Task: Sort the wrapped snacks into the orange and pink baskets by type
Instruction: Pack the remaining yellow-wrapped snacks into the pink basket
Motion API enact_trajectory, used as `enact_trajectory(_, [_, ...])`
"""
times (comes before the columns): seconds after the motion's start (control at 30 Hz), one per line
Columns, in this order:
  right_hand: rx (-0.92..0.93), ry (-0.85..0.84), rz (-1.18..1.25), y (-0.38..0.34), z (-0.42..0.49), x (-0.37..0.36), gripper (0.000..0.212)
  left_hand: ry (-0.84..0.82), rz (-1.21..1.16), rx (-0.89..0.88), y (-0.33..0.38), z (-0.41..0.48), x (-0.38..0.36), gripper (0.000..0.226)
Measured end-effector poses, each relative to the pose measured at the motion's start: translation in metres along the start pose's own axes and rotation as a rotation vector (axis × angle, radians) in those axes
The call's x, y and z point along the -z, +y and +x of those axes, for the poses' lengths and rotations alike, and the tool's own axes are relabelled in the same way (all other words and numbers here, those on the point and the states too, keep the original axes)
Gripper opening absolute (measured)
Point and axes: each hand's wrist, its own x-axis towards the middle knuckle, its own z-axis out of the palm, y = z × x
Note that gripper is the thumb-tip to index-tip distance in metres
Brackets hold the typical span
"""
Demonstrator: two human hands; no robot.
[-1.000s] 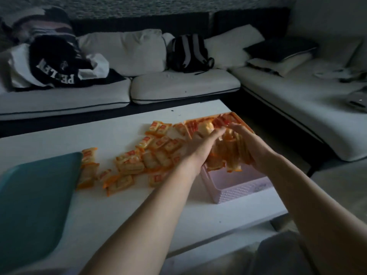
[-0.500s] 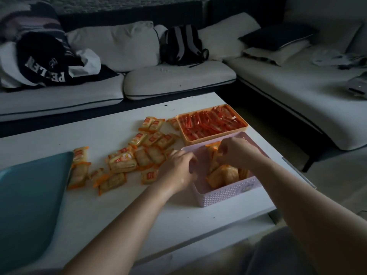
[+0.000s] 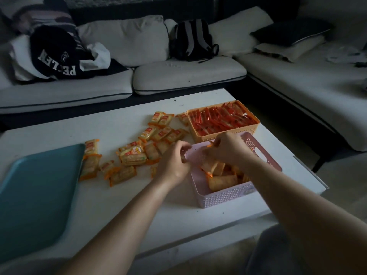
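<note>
White table (image 3: 119, 205) carries the whole job, and we find it in mid-sort. Largest on it is a teal tray (image 3: 35, 191) at the near left corner. Next come the two baskets at the right. The orange basket (image 3: 200, 137) stands on the far side, packed with red packets (image 3: 220, 120) laid in rows. The pink basket (image 3: 224, 197) stands just in front of it, with heaped packets (image 3: 222, 180) of the yellow kind lying toward its near wall. Between tray and baskets a loose spread of yellow packets (image 3: 132, 156) lies on the table, a good number of them unsorted. We see no red ones among them.

Both hands are at the pink basket. The left hand (image 3: 174, 163) sits at its left rim with fingers curled. We cannot tell whether that grip holds the rim, a packet or nothing. The right hand (image 3: 228, 149) is over the basket's middle with a narrow grip, fingertips pinched on the orange edge of a wrapper (image 3: 211, 143) above the heap.

Our judgement is that the step in hand is depositing yellow packets in the pink basket. To do it well, lower the wrapper clear of the rim and release it over the bare far half, so the heap levels and nothing slides over the near wall. The left hand serves best steadying the light basket, then gathering several packets at once from the nearest part of the spread. Check each packet's colour before it drops.
</note>
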Motion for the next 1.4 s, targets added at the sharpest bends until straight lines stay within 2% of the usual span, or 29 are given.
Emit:
enact_trajectory(0.07, [-0.045, -0.001, 0.022, -0.008, 0.003, -0.015, 0.028, -0.011, -0.066, 0.022, 0.001, 0.003, -0.001, 0.036])
enact_trajectory(0.13, [-0.1, -0.044, 0.078, -0.016, 0.005, -0.027, 0.027, -0.066, -0.054, 0.009, 0.002, 0.004, 0.0, 0.043])
enact_trajectory(0.23, [-0.123, -0.156, 0.159, -0.024, 0.01, -0.04, 0.034, -0.137, 0.135, -0.01, 0.0, 0.01, -0.001, 0.06])
enact_trajectory(0.33, [-0.11, -0.248, 0.293, -0.023, 0.015, -0.032, 0.02, -0.066, 0.358, -0.052, 0.0, 0.015, -0.001, 0.037])
enact_trajectory(0.37, [-0.104, -0.23, 0.294, -0.017, 0.017, -0.027, 0.019, -0.047, 0.425, -0.057, 0.0, 0.016, -0.002, 0.031])
enact_trajectory(0.43, [-0.016, -0.088, 0.065, -0.002, 0.02, -0.017, 0.019, -0.016, 0.506, -0.057, -0.002, 0.015, -0.002, 0.03])
enact_trajectory(0.47, [0.02, -0.029, -0.078, 0.005, 0.021, -0.015, 0.017, -0.008, 0.505, -0.05, -0.004, 0.015, -0.001, 0.03])
enact_trajectory(0.53, [0.066, -0.014, -0.241, 0.015, 0.02, -0.014, 0.015, -0.012, 0.445, -0.025, -0.007, 0.016, 0.0, 0.031])
enact_trajectory(0.73, [0.061, -0.066, -0.385, 0.021, 0.019, -0.019, 0.054, -0.012, 0.378, 0.044, -0.006, 0.017, -0.001, 0.028])
enact_trajectory(0.8, [0.034, -0.069, -0.384, 0.026, 0.02, -0.025, 0.054, 0.0, 0.366, 0.067, -0.005, 0.017, -0.001, 0.027])
enact_trajectory(0.9, [0.034, -0.028, -0.361, 0.033, 0.024, -0.028, 0.043, 0.018, 0.37, 0.071, -0.006, 0.017, -0.003, 0.026])
enact_trajectory(1.0, [0.049, -0.156, -0.345, 0.03, 0.02, -0.012, 0.02, 0.006, 0.363, 0.084, -0.008, 0.017, -0.003, 0.027])
enact_trajectory(1.1, [0.058, -0.239, -0.304, 0.028, 0.013, 0.002, 0.022, -0.004, 0.362, 0.102, -0.007, 0.016, -0.002, 0.033])
enact_trajectory(1.17, [0.072, -0.226, -0.249, 0.026, 0.011, 0.005, 0.025, -0.004, 0.363, 0.101, -0.007, 0.016, -0.003, 0.03])
enact_trajectory(1.27, [-0.014, -0.173, -0.11, 0.017, 0.016, -0.006, 0.035, -0.007, 0.37, 0.097, -0.007, 0.015, -0.003, 0.027])
enact_trajectory(1.4, [-0.12, -0.054, -0.063, -0.005, 0.019, -0.032, 0.024, 0.014, 0.475, 0.031, -0.005, 0.012, -0.004, 0.038])
